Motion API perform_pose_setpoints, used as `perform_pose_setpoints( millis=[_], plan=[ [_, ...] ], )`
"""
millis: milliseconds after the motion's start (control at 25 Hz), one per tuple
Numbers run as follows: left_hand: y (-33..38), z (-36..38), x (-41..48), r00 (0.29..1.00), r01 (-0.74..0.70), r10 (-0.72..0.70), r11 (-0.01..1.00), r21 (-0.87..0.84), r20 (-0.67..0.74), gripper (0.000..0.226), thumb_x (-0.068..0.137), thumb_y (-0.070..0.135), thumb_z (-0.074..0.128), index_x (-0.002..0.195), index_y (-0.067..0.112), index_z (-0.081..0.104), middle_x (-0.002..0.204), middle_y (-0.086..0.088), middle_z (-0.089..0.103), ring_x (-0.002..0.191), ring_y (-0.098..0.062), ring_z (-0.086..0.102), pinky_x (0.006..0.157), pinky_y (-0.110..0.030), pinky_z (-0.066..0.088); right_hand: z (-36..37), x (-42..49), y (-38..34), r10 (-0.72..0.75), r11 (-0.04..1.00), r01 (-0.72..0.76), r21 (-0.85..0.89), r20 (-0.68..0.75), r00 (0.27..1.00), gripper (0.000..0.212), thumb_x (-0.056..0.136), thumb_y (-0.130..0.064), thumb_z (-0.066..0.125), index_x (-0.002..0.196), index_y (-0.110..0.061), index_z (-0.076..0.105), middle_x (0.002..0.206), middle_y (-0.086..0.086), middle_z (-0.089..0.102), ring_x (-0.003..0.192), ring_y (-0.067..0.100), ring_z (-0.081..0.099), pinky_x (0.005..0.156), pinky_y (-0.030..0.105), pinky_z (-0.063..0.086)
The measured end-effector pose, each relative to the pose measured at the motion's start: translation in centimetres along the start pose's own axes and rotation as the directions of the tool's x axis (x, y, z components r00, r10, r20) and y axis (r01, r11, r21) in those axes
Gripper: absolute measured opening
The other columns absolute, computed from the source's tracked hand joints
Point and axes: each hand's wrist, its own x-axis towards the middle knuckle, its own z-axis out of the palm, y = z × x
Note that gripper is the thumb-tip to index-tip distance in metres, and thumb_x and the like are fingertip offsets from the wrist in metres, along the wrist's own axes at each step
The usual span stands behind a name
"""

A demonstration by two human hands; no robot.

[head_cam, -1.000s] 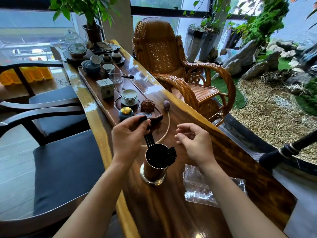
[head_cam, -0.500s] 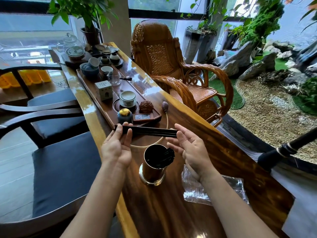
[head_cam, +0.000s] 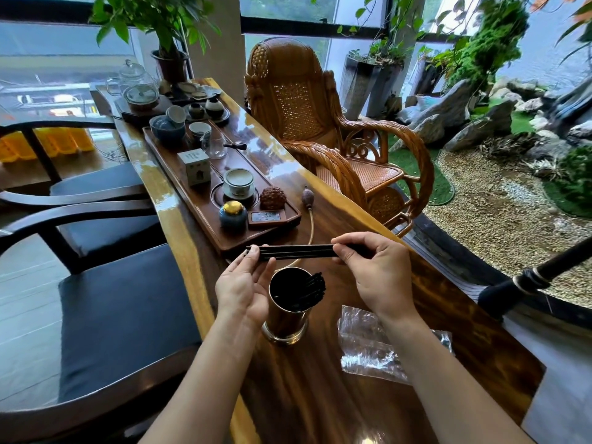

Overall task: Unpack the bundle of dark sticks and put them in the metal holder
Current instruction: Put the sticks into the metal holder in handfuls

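Note:
A small bundle of dark sticks [head_cam: 299, 251] lies level in the air above the metal holder [head_cam: 286, 318]. My right hand [head_cam: 374, 274] pinches its right end between thumb and curled fingers. My left hand [head_cam: 245, 283] lies palm up under the left end, fingertips touching the sticks. The holder stands upright on the wooden table [head_cam: 336, 395] between my wrists. More dark sticks [head_cam: 312, 288] lean inside it against its right rim.
A crumpled clear plastic wrapper [head_cam: 368, 347] lies right of the holder. A wooden tea tray [head_cam: 282, 230] with cups, jars and a box sits just behind the sticks, with a thin hose [head_cam: 311, 225] beside it. Dark chairs [head_cam: 105, 302] stand left, a rattan rocking chair [head_cam: 320, 129] right.
My left hand lifted a few sticks out of the holder and laid them level. My right hand then closed on their right end, and the left fingers eased open under the left end.

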Motion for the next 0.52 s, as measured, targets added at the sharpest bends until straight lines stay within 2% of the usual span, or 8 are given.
perform_pose_setpoints(
  millis=[160,200,240,280,320,360,400,520],
  plan=[
    [-0.2,-1.0,0.7,0.999,-0.018,0.012,0.99,0.143,0.048,0.027,0.091,0.004,0.067,0.117,-0.002,0.066,0.099,-0.021,0.075,0.083,-0.029,0.078,0.067,-0.034,0.063,-1.1,0.5,-0.7,-0.056,0.991,0.058,-0.118,0.017,0.998,0.016,0.082,-0.007,0.081,0.093,-0.018,0.08,0.082,-0.009,0.077,0.073,0.007,0.075,0.071,0.018,0.061],
    [-0.2,-1.4,0.8,0.998,-0.041,0.029,0.975,0.217,0.059,0.023,0.092,0.008,0.067,0.115,0.002,0.068,0.1,-0.02,0.076,0.088,-0.03,0.077,0.073,-0.037,0.064,-1.5,0.6,-0.7,-0.069,0.985,0.071,-0.154,0.018,0.997,0.015,0.082,-0.007,0.081,0.093,-0.018,0.081,0.082,-0.009,0.077,0.073,0.005,0.075,0.071,0.017,0.06],
    [-0.3,-1.8,1.0,0.994,-0.104,0.082,0.924,0.367,0.075,0.021,0.093,0.011,0.067,0.113,0.006,0.069,0.101,-0.018,0.076,0.092,-0.03,0.076,0.078,-0.04,0.063,-1.9,0.9,-0.8,-0.083,0.977,0.086,-0.198,0.022,0.996,0.015,0.082,-0.008,0.081,0.093,-0.018,0.081,0.08,-0.01,0.076,0.073,0.002,0.074,0.071,0.014,0.059],
    [-0.4,-2.3,1.3,0.978,-0.208,0.17,0.791,0.575,0.12,0.02,0.092,0.014,0.068,0.112,0.011,0.07,0.101,-0.013,0.076,0.093,-0.028,0.075,0.083,-0.042,0.063,-2.3,1.1,-0.8,-0.093,0.964,0.099,-0.245,0.036,0.995,0.014,0.082,-0.009,0.081,0.093,-0.017,0.081,0.079,-0.011,0.075,0.074,0.0,0.073,0.07,0.011,0.058],
    [-0.5,-3.0,1.5,0.947,-0.315,0.248,0.579,0.751,0.206,0.021,0.09,0.016,0.071,0.112,0.015,0.07,0.101,-0.007,0.075,0.094,-0.023,0.074,0.086,-0.041,0.062,-2.7,1.4,-0.7,-0.097,0.948,0.111,-0.3,0.062,0.993,0.013,0.082,-0.01,0.081,0.093,-0.017,0.081,0.078,-0.011,0.074,0.075,-0.001,0.073,0.07,0.008,0.056],
    [-0.6,-3.6,1.6,0.909,-0.399,0.282,0.363,0.842,0.308,0.024,0.088,0.017,0.073,0.112,0.018,0.069,0.101,-0.001,0.074,0.095,-0.016,0.071,0.087,-0.039,0.061,-2.9,1.8,-0.7,-0.096,0.924,0.126,-0.361,0.1,0.99,0.012,0.082,-0.011,0.082,0.092,-0.017,0.081,0.078,-0.01,0.075,0.075,0.001,0.073,0.071,0.006,0.054],
    [-0.8,-4.1,1.6,0.877,-0.455,0.276,0.21,0.865,0.394,0.027,0.086,0.018,0.075,0.113,0.019,0.07,0.101,0.004,0.073,0.094,-0.011,0.069,0.086,-0.036,0.061,-3.0,2.1,-0.7,-0.092,0.894,0.145,-0.423,0.144,0.985,0.011,0.082,-0.012,0.082,0.091,-0.018,0.082,0.079,-0.008,0.076,0.075,0.003,0.072,0.072,0.005,0.052],
    [-1.3,-4.9,1.4,0.808,-0.565,0.19,-0.021,0.825,0.558,0.033,0.078,0.018,0.082,0.109,0.021,0.073,0.096,0.007,0.068,0.087,-0.007,0.065,0.079,-0.029,0.058,-1.8,3.3,-0.6,-0.07,0.826,0.205,-0.525,0.265,0.962,0.009,0.082,-0.015,0.082,0.09,-0.018,0.082,0.085,-0.002,0.079,0.078,0.01,0.068,0.075,0.005,0.047]
  ],
)
